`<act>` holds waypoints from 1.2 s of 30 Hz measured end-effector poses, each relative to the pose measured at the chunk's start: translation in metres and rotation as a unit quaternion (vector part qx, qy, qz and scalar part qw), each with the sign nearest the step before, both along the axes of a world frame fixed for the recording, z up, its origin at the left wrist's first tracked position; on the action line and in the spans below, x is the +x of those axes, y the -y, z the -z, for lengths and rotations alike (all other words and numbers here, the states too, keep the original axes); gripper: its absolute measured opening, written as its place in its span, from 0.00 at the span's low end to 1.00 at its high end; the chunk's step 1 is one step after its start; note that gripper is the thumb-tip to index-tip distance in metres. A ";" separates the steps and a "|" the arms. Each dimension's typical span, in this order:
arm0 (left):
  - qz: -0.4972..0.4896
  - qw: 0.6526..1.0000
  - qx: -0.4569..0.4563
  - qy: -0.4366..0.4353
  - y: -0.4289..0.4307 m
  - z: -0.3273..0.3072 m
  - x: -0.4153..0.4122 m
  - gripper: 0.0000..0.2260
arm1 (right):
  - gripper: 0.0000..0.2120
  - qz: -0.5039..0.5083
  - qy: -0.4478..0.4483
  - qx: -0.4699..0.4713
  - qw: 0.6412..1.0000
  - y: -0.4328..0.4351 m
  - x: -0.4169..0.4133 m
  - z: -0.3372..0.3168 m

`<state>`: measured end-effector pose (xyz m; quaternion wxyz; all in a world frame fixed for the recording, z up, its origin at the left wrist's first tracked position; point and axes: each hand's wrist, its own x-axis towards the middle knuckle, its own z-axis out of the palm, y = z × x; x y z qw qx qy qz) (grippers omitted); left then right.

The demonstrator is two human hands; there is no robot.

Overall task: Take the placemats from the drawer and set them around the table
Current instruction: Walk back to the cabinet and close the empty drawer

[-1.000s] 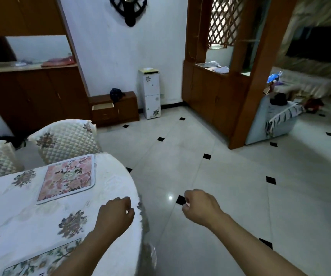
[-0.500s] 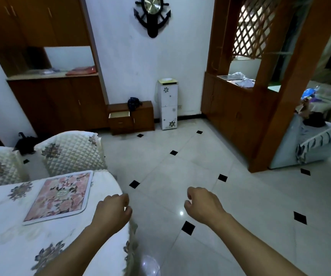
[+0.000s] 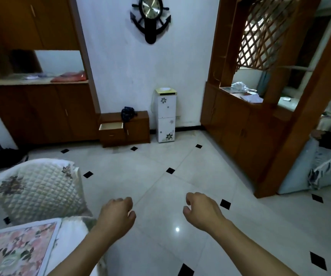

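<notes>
Left hand (image 3: 117, 216) has cleared the worktop (image 3: 71, 240); it and the right hand (image 3: 202, 212) hang relaxed, empty, well short of the open drawer (image 3: 111, 126). One placemat (image 3: 15, 250) lies farther back; another fetch likely.

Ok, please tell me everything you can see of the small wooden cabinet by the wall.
The small wooden cabinet is low and reddish-brown, glossy wood as it looks. It stands upright on the tiled floor against the white wall, between the big cupboard and the white dispenser. Its left drawer is pulled out, showing pale inner walls; its contents are hidden. The right side has a closed door. A dark bundle lies on top.
</notes>
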<state>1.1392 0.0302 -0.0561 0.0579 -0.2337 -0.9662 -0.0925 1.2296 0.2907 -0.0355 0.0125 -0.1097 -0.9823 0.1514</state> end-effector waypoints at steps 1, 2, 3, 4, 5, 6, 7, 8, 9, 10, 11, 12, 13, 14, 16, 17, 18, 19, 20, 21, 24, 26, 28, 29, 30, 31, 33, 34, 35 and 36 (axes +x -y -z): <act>-0.002 1.000 0.001 0.002 -0.009 -0.001 -0.016 0.09 | 0.11 -0.003 -0.002 -0.002 1.000 -0.010 -0.019 0.000; -0.006 1.000 0.003 0.004 -0.018 0.000 -0.032 0.09 | 0.11 -0.008 -0.005 -0.005 1.000 -0.020 -0.039 0.001; -0.012 1.000 0.002 0.007 -0.027 0.001 -0.049 0.09 | 0.11 -0.015 -0.006 -0.009 1.000 -0.031 -0.059 0.004; -0.021 1.000 0.001 0.006 -0.036 0.002 -0.066 0.10 | 0.11 -0.023 -0.008 -0.011 1.000 -0.043 -0.081 0.007; -0.029 1.000 0.000 0.002 -0.044 0.002 -0.080 0.10 | 0.11 -0.030 -0.008 -0.010 0.999 -0.052 -0.100 0.008; -0.038 0.999 0.001 -0.003 -0.053 0.003 -0.098 0.10 | 0.11 -0.040 -0.011 -0.010 0.999 -0.064 -0.123 0.009; -0.048 0.999 0.003 -0.006 -0.063 0.004 -0.116 0.10 | 0.11 -0.049 -0.015 -0.011 0.999 -0.076 -0.146 0.012; -0.062 0.998 0.004 -0.008 -0.074 0.005 -0.134 0.10 | 0.11 -0.058 -0.017 -0.011 0.998 -0.089 -0.171 0.016; -0.075 0.997 0.002 -0.007 -0.084 0.005 -0.152 0.10 | 0.11 -0.070 -0.019 -0.008 0.997 -0.101 -0.197 0.017; -0.087 0.996 -0.001 -0.005 -0.093 0.005 -0.166 0.10 | 0.11 -0.081 -0.016 -0.003 0.997 -0.110 -0.218 0.017; -0.100 0.995 -0.001 -0.004 -0.102 0.005 -0.182 0.10 | 0.11 -0.094 -0.015 -0.002 0.995 -0.121 -0.242 0.016; -0.113 0.994 0.000 -0.004 -0.111 0.005 -0.197 0.09 | 0.11 -0.107 -0.014 -0.003 0.994 -0.130 -0.266 0.016; -0.125 0.992 0.001 -0.003 -0.119 0.005 -0.212 0.09 | 0.10 -0.121 -0.013 -0.002 0.993 -0.138 -0.290 0.016; -0.134 0.991 0.001 0.000 -0.126 0.002 -0.226 0.09 | 0.10 -0.136 -0.011 0.002 0.991 -0.143 -0.312 0.014; -0.149 0.989 0.002 0.003 -0.135 -0.002 -0.254 0.10 | 0.11 -0.162 -0.010 -0.002 0.987 -0.148 -0.351 0.008; -0.157 0.988 0.005 0.003 -0.138 -0.004 -0.270 0.10 | 0.11 -0.173 -0.011 -0.006 0.985 -0.150 -0.372 0.007; -0.164 0.986 0.006 0.002 -0.141 -0.005 -0.287 0.10 | 0.11 -0.184 -0.012 -0.007 0.983 -0.151 -0.393 0.006; -0.171 0.985 0.007 0.003 -0.142 -0.006 -0.304 0.10 | 0.11 -0.193 -0.014 -0.007 0.981 -0.151 -0.414 0.006; -0.175 0.984 0.007 0.004 -0.143 -0.007 -0.319 0.10 | 0.12 -0.199 -0.017 -0.008 0.980 -0.151 -0.431 0.006; -0.179 0.984 0.007 0.006 -0.143 -0.005 -0.337 0.10 | 0.11 -0.204 -0.021 -0.011 0.979 -0.150 -0.451 0.006; -0.185 0.982 0.012 0.017 -0.142 0.003 -0.394 0.10 | 0.11 -0.208 -0.023 -0.010 0.978 -0.145 -0.511 0.015; -0.183 0.983 0.011 0.021 -0.138 0.007 -0.435 0.10 | 0.11 -0.207 -0.021 -0.006 0.978 -0.138 -0.552 0.017; -0.186 0.982 0.015 0.020 -0.131 0.013 -0.486 0.09 | 0.11 -0.202 -0.019 -0.003 0.979 -0.129 -0.600 0.021; -0.186 0.982 0.018 0.017 -0.127 0.015 -0.513 0.09 | 0.10 -0.199 -0.019 -0.001 0.980 -0.125 -0.625 0.022; -0.182 0.983 0.020 0.016 -0.124 0.015 -0.536 0.09 | 0.10 -0.196 -0.016 0.003 0.980 -0.121 -0.646 0.021; -0.175 0.984 0.024 0.017 -0.120 0.014 -0.563 0.09 | 0.10 -0.192 -0.012 0.007 0.981 -0.115 -0.671 0.020; -0.165 0.986 0.029 0.020 -0.112 0.013 -0.617 0.10 | 0.11 -0.181 -0.003 0.010 0.983 -0.106 -0.721 0.020; -0.160 0.986 0.028 0.020 -0.108 0.010 -0.641 0.10 | 0.11 -0.178 -0.001 0.010 0.984 -0.101 -0.743 0.018; -0.157 0.987 0.026 0.019 -0.105 0.005 -0.659 0.10 | 0.11 -0.177 -0.001 0.010 0.984 -0.098 -0.760 0.015; -0.154 0.988 0.027 0.019 -0.100 0.001 -0.683 0.10 | 0.11 -0.175 -0.002 0.008 0.985 -0.094 -0.783 0.013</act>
